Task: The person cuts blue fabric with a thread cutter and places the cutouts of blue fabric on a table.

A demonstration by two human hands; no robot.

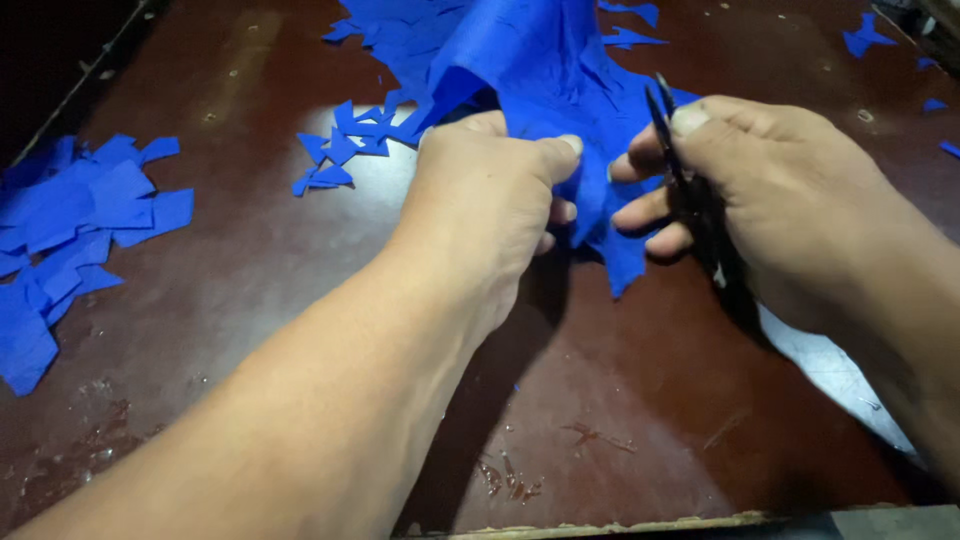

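A large piece of bright blue cloth [545, 60] lies crumpled at the top middle of a dark brown table [640, 400]. My left hand [490, 200] pinches a fold of this cloth between thumb and fingers. My right hand [760, 190] grips a pair of black scissors [685, 180], blades pointing up and away, right beside the cloth's hanging edge. The fingers of my right hand also touch the cloth. Both hands sit close together, just above the tabletop.
A heap of cut blue cloth pieces [70, 230] lies at the left edge of the table. Small blue scraps [340, 150] are scattered near the cloth, and a few more blue scraps [865, 35] lie at the top right. The table's front edge runs along the bottom.
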